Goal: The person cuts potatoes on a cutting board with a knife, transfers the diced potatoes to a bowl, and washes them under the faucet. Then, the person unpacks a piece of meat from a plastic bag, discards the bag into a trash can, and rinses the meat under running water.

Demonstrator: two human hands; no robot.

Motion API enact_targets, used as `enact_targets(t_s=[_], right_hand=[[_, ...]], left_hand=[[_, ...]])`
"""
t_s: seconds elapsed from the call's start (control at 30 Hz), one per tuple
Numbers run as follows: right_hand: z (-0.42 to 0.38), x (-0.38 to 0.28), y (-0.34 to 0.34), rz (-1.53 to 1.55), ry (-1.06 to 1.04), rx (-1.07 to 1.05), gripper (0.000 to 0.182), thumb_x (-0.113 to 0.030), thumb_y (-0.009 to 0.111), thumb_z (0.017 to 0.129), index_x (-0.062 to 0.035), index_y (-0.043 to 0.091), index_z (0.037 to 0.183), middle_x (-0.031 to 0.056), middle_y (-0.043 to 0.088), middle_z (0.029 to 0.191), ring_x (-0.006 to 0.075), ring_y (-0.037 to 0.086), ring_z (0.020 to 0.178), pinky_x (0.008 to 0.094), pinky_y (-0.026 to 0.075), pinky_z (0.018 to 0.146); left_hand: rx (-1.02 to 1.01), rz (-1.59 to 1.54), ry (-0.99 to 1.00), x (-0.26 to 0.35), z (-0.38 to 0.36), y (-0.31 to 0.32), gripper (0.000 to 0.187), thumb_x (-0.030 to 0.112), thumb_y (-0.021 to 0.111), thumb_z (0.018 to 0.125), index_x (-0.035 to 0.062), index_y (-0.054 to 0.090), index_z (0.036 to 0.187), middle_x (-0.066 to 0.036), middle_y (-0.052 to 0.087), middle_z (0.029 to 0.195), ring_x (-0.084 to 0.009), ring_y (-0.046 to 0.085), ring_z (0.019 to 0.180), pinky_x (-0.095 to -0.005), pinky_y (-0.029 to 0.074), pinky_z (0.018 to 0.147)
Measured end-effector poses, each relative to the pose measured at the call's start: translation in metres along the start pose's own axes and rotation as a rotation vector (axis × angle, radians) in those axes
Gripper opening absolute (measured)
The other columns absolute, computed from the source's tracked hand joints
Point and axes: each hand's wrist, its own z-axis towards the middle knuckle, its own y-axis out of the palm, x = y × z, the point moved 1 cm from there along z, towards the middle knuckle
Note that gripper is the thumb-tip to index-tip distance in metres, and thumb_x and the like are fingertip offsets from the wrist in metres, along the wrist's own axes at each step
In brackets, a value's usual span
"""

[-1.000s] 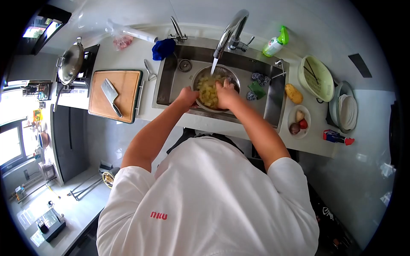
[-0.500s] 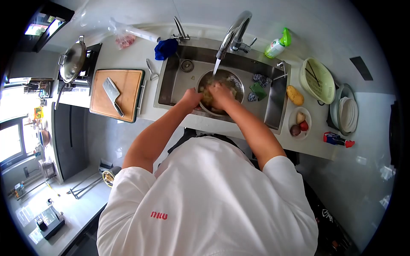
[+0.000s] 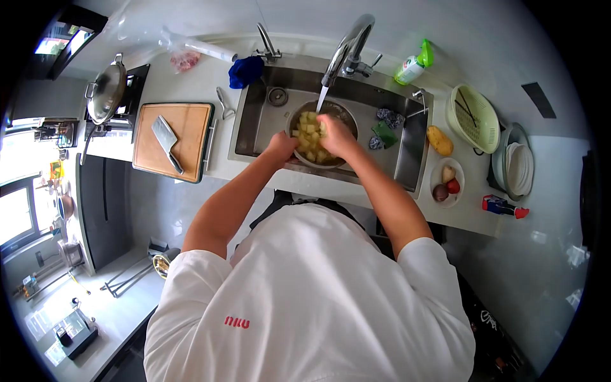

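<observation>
A round steel bowl [image 3: 299, 113] stands in the sink [image 3: 407, 153], full of pale yellow potato cubes [image 3: 308, 130]. Water runs from the tap [image 3: 347, 48] into the bowl's far side. My left hand [image 3: 282, 146] grips the bowl's near left rim. My right hand [image 3: 336, 135] lies inside the bowl on the cubes, fingers bent among them; whether it grips any is hidden.
A wooden cutting board [image 3: 184, 130] with a cleaver [image 3: 165, 140] lies left of the sink, a peeler [image 3: 223, 105] between them. A wok [image 3: 105, 92] sits on the stove. Right of the sink: a potato [image 3: 439, 140], a small plate of vegetables [image 3: 445, 181], a green colander [image 3: 474, 118], stacked plates [image 3: 517, 167].
Half a second ago both hands covered the cubes at the bowl's middle. Now the right hand has shifted right and the cubes show again; the left hand is back on the rim.
</observation>
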Motion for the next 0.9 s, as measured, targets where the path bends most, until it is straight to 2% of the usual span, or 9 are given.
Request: enact_targets(t_s=[0.1, 0.2, 0.33, 0.43, 0.53, 0.57, 0.67, 0.8, 0.9], right_hand=[[-0.01, -0.029, -0.003, -0.258, -0.021, 0.309, 0.056, -0.012, 0.075, 0.081, -0.0099, 0.061, 0.135, 0.0224, 0.057, 0.138, 0.0415, 0.059, 0.125, 0.049, 0.055, 0.1], [-0.01, -0.027, 0.017, -0.467, 0.016, 0.075, 0.053, -0.015, 0.077, 0.08, -0.0113, 0.064, 0.131, 0.0235, 0.056, 0.138, 0.0418, 0.059, 0.125, 0.0496, 0.055, 0.098], [-0.011, -0.023, -0.009, -0.409, -0.033, -0.244, 0.049, -0.014, 0.078, 0.078, -0.0106, 0.065, 0.126, 0.0243, 0.054, 0.14, 0.0436, 0.056, 0.128, 0.0497, 0.055, 0.101], [-0.029, -0.023, -0.025, -0.414, -0.153, 0.152, 0.052, -0.011, 0.075, 0.078, -0.011, 0.065, 0.13, 0.023, 0.056, 0.136, 0.0451, 0.056, 0.129, 0.049, 0.053, 0.104], [-0.024, -0.019, -0.006, -0.528, 0.106, 0.024, 0.059, -0.01, 0.075, 0.077, -0.0121, 0.064, 0.135, 0.0243, 0.055, 0.142, 0.0462, 0.054, 0.132, 0.0483, 0.052, 0.106], [-0.02, -0.016, 0.0, -0.562, 0.094, -0.104, 0.061, -0.008, 0.072, 0.079, -0.0127, 0.062, 0.139, 0.0246, 0.051, 0.151, 0.0454, 0.054, 0.132, 0.0482, 0.052, 0.106], [-0.02, -0.008, -0.016, -0.301, -0.225, -0.005, 0.058, -0.006, 0.068, 0.084, -0.0121, 0.06, 0.141, 0.024, 0.054, 0.15, 0.0421, 0.056, 0.131, 0.0467, 0.052, 0.106], [-0.041, -0.015, -0.058, -0.256, -0.138, 0.606, 0.027, -0.007, 0.067, 0.086, -0.0019, 0.068, 0.112, 0.0213, 0.069, 0.122, 0.0413, 0.065, 0.112, 0.0471, 0.053, 0.095], [-0.029, 0.038, -0.043, -0.106, 0.256, 0.315, 0.014, -0.012, 0.07, 0.087, -0.001, 0.068, 0.094, 0.0178, 0.072, 0.101, 0.0361, 0.069, 0.088, 0.0448, 0.055, 0.075]], left_hand=[[-0.057, 0.044, -0.038, -0.013, 0.015, -0.006, 0.032, 0.004, 0.064, 0.085, -0.0073, 0.061, 0.115, -0.019, 0.069, 0.09, -0.0301, 0.072, 0.067, -0.0395, 0.06, 0.051], [-0.07, 0.018, -0.034, -0.015, 0.021, -0.001, 0.034, 0.003, 0.063, 0.085, -0.0081, 0.06, 0.117, -0.021, 0.069, 0.093, -0.0319, 0.073, 0.069, -0.0404, 0.061, 0.051], [-0.034, -0.018, 0.01, -0.004, 0.004, 0.004, 0.033, 0.004, 0.063, 0.085, -0.0095, 0.061, 0.115, -0.021, 0.069, 0.09, -0.0314, 0.071, 0.063, -0.0394, 0.059, 0.049], [0.009, 0.041, -0.015, -0.004, 0.007, 0.003, 0.032, 0.004, 0.063, 0.085, -0.0082, 0.061, 0.115, -0.02, 0.07, 0.09, -0.0308, 0.071, 0.065, -0.0399, 0.06, 0.051], [-0.052, 0.062, -0.032, -0.004, 0.017, 0.003, 0.032, 0.005, 0.064, 0.086, -0.0061, 0.062, 0.115, -0.017, 0.07, 0.09, -0.0285, 0.07, 0.065, -0.0395, 0.059, 0.051], [-0.029, 0.045, -0.027, -0.002, 0.019, 0.004, 0.031, 0.005, 0.064, 0.086, -0.0054, 0.063, 0.115, -0.016, 0.07, 0.088, -0.0275, 0.069, 0.064, -0.039, 0.058, 0.05], [0.005, 0.006, -0.031, -0.001, 0.018, 0.0, 0.03, 0.007, 0.064, 0.087, -0.0037, 0.063, 0.116, -0.014, 0.069, 0.086, -0.0248, 0.067, 0.062, -0.0374, 0.055, 0.048], [-0.02, -0.011, -0.029, 0.006, 0.018, -0.011, 0.029, 0.007, 0.064, 0.088, -0.0025, 0.063, 0.116, -0.013, 0.068, 0.084, -0.023, 0.066, 0.059, -0.0358, 0.053, 0.047], [-0.022, -0.016, -0.028, 0.007, 0.017, -0.011, 0.027, 0.006, 0.064, 0.087, -0.0029, 0.063, 0.113, -0.012, 0.066, 0.08, -0.0212, 0.064, 0.059, -0.0346, 0.053, 0.048]])
